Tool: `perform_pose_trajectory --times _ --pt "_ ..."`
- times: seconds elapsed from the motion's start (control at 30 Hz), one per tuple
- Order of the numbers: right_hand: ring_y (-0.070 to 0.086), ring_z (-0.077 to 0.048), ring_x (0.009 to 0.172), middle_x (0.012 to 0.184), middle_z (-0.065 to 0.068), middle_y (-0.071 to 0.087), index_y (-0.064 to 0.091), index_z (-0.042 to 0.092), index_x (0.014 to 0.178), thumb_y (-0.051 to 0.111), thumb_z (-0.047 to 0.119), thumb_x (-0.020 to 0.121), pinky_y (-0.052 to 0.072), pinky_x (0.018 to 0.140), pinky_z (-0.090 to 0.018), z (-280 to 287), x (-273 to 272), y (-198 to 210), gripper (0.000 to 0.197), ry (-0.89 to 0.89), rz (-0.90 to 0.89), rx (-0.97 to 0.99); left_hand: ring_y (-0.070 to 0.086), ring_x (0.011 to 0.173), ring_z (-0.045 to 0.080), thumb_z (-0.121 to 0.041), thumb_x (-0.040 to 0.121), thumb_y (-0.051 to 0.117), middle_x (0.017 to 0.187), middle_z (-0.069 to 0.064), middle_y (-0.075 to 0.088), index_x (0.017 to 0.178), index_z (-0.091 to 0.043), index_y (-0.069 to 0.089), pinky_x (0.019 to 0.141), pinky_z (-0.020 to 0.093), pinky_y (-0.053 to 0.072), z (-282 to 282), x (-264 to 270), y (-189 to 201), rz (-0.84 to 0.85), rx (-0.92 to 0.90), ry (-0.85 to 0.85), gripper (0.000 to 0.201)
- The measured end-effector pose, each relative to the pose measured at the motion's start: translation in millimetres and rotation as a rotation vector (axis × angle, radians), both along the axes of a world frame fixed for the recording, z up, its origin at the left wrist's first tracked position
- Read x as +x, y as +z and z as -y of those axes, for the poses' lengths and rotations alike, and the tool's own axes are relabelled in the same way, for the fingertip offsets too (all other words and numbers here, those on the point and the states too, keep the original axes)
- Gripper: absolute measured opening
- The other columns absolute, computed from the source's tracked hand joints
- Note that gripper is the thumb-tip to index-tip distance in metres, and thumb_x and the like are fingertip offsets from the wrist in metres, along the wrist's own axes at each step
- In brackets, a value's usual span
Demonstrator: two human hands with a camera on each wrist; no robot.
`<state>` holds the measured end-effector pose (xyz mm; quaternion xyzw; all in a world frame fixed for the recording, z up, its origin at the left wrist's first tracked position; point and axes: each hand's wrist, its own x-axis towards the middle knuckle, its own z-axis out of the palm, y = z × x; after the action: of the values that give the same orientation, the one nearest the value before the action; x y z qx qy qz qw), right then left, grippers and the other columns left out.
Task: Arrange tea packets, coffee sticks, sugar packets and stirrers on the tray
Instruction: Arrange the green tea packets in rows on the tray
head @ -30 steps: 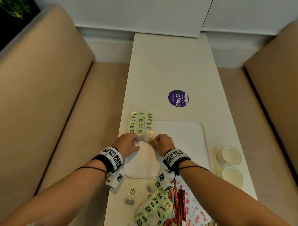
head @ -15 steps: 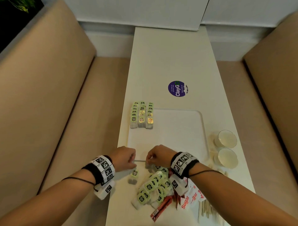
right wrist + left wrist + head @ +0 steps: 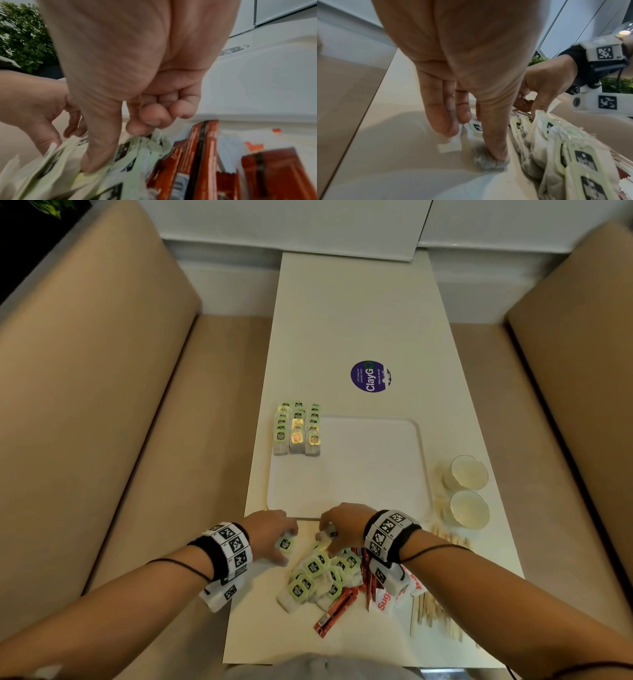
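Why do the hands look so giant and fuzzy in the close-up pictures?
Left wrist view: the wide lens swells the left hand. Right wrist view: the right hand looms too, and the coffee sticks are smeared by blur. Head view: dim, but sharper.

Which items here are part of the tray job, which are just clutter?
Job:
tray
tea packet rows on it
loose tea packets
coffee sticks
sugar packets
stirrers
left hand
right hand

Clutter:
two cups
purple sticker
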<state>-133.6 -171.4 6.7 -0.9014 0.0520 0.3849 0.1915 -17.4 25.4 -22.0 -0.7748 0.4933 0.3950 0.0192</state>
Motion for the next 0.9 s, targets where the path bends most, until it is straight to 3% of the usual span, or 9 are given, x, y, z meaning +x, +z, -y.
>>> perform_pose_trajectory --times 0.13,0.3,0.4,0.47,0.6,0.73,0.83,0.9 --pt "0.062 -0.02 0.098 0.11 0.002 0.066 0.064 0.022 0.121 0.081 0.046 0.079 0.053 0.085 -0.035 -1.1 -4.8 -0.7 0.051 -0.041 0.0 0.003 0.054 0.085 0.015 -0.048 0.075 0.082 0.104 -0.008 0.05 0.106 -0.025 0.064 0.072 0.027 0.04 2.5 -2.0 0.5 0.021 0.024 -0.018 0.043" --pt "0.058 -0.016 0.084 0.086 0.012 0.057 0.066 0.025 0.1 0.081 0.042 0.08 0.046 0.073 -0.029 -1.1 -6.3 0.4 0.03 -0.039 0.057 0.031 0.061 0.083 0.02 -0.047 0.074 0.082 0.103 -0.005 0.05 0.092 -0.026 0.064 0.074 0.033 0.052 5.0 -3.5 -0.9 0.024 0.031 -0.042 0.033" --pt "0.055 -0.015 0.084 0.086 0.013 0.053 0.069 0.02 0.097 0.08 0.038 0.082 0.045 0.073 -0.029 -2.1 -7.1 2.9 0.026 -0.012 0.086 0.029 0.06 0.084 0.02 -0.045 0.074 0.083 0.104 -0.005 0.048 0.097 -0.026 0.063 0.075 0.035 0.052 4.1 -5.4 -2.3 0.016 0.019 -0.038 0.036" --pt "0.057 -0.016 0.083 0.085 0.012 0.054 0.068 0.019 0.095 0.079 0.037 0.083 0.045 0.072 -0.03 -3.2 -8.2 3.0 0.024 0.004 0.091 0.029 0.058 0.088 0.019 -0.041 0.077 0.082 0.109 -0.004 0.048 0.111 -0.024 0.061 0.077 0.032 0.049 3.7 -7.6 -4.0 -0.006 0.005 -0.022 0.044" --pt "0.054 -0.014 0.076 0.079 0.014 0.052 0.056 0.025 0.094 0.078 0.034 0.084 0.042 0.066 -0.028 -4.5 -13.2 2.4 0.026 0.022 0.068 0.036 0.059 0.101 0.02 -0.031 0.08 0.082 0.113 -0.002 0.049 0.125 -0.02 0.058 0.087 0.031 0.05 4.2 -12.4 -6.2 -0.047 -0.003 0.015 0.052" --pt "0.057 -0.017 0.089 0.097 0.01 0.06 0.059 0.024 0.108 0.078 0.029 0.084 0.044 0.074 -0.029 -4.9 -13.7 3.9 0.031 0.003 0.063 0.068 0.058 0.102 0.016 -0.02 0.079 0.083 0.112 -0.005 0.049 0.119 -0.02 0.062 0.09 0.028 0.049 2.1 -13.2 -6.2 -0.105 -0.048 0.102 0.045" --pt "0.062 -0.019 0.103 0.114 0.003 0.066 0.063 0.024 0.119 0.078 0.028 0.085 0.052 0.089 -0.035 -4.3 -10.5 8.6 0.037 -0.015 0.056 0.079 0.058 0.111 0.016 -0.015 0.079 0.08 0.12 -0.001 0.059 0.118 -0.02 0.062 0.095 0.03 0.048 1.7 -10.1 -2.9 -0.123 -0.058 0.171 0.043" --pt "0.062 -0.018 0.106 0.117 0.002 0.067 0.065 0.023 0.122 0.077 0.027 0.086 0.051 0.091 -0.032 -3.8 -7.9 10.7 0.038 -0.029 0.057 0.095 0.06 0.104 0.013 -0.014 0.078 0.078 0.112 -0.004 0.063 0.11 -0.022 0.064 0.086 0.026 0.049 2.5 -5.9 0.6 -0.122 -0.079 0.238 0.036"
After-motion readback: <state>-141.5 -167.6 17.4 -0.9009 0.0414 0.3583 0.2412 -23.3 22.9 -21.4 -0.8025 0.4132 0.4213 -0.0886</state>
